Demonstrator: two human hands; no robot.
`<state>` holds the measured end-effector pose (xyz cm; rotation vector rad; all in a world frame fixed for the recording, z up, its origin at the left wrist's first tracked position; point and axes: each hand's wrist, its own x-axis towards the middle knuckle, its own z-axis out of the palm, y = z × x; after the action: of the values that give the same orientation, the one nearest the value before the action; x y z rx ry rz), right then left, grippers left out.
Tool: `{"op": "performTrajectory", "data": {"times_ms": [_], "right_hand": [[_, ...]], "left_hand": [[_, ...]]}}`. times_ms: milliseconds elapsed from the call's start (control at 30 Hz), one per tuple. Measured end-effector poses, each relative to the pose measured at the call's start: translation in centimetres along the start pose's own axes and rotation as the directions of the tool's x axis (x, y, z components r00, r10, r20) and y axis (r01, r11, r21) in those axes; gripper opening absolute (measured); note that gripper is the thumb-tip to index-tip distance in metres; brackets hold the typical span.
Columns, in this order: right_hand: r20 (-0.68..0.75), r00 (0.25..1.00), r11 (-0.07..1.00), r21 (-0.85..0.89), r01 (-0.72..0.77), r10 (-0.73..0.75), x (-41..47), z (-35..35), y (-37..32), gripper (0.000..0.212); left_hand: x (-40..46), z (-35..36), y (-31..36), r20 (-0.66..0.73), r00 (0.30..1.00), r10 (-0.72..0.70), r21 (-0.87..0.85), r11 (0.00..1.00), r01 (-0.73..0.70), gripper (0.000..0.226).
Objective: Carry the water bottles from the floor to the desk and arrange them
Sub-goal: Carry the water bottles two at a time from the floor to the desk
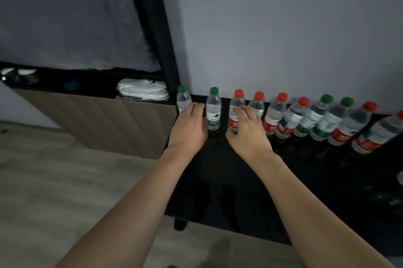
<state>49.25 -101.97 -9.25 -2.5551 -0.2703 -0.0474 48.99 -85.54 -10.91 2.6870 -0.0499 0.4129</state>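
1. A dim room with a pale wall (283,28) behind a black table (250,169); the table's back edge runs along that wall, and its left edge sits beside a dark upright post (161,39) and a wood-fronted shelf unit (98,115) holding folded white cloth (144,92).
2. Ten water bottles stand in a row along the table's back edge, green and red caps mixed, from the back left corner toward the right edge.
3. The left hand (189,124) is curled round the green-capped bottle (183,100) at the back left corner; the right hand (246,124) pinches a red-capped bottle (236,106), third from the left. Between them another green-capped bottle (213,110) stands free.
4. Judging by the long row, the carrying looks mostly done and the arranging is in hand. Whether bottles remain below cannot be told; the visible floor (43,191) shows none.
5. Room: the front half of the table is open for the arms. The row is tight toward the right, bottles nearly touching, so sideways shifts there risk knocking neighbours. The corner bottle sits close to the left edge and the post.
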Motion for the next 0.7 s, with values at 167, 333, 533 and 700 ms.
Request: {"op": "performTrajectory", "data": {"times_ms": [167,333,533,700], "right_hand": [[0.082,0.994,0.997,-0.001,0.074,-0.074,-0.2,4.0,-6.7,0.064],[0.133,0.982,0.991,0.003,0.136,-0.135,0.0,7.6,-13.2,0.064],[0.234,0.930,0.957,0.010,0.291,-0.285,-0.6,13.7,-23.5,0.064],[0.331,0.846,0.903,0.051,0.427,-0.419,-2.5,19.0,-31.9,0.063]], "left_hand": [[-2.7,-4.0,-7.2,-0.048,0.995,-0.089,0.013,0.996,0.090,0.037],[-5.0,-7.5,-13.4,-0.078,0.980,-0.182,0.047,0.981,0.186,0.042],[-10.4,-13.9,-23.2,-0.150,0.924,-0.351,0.105,0.924,0.368,0.041],[-17.0,-19.5,-30.2,-0.246,0.826,-0.508,0.119,0.829,0.546,0.042]]}}
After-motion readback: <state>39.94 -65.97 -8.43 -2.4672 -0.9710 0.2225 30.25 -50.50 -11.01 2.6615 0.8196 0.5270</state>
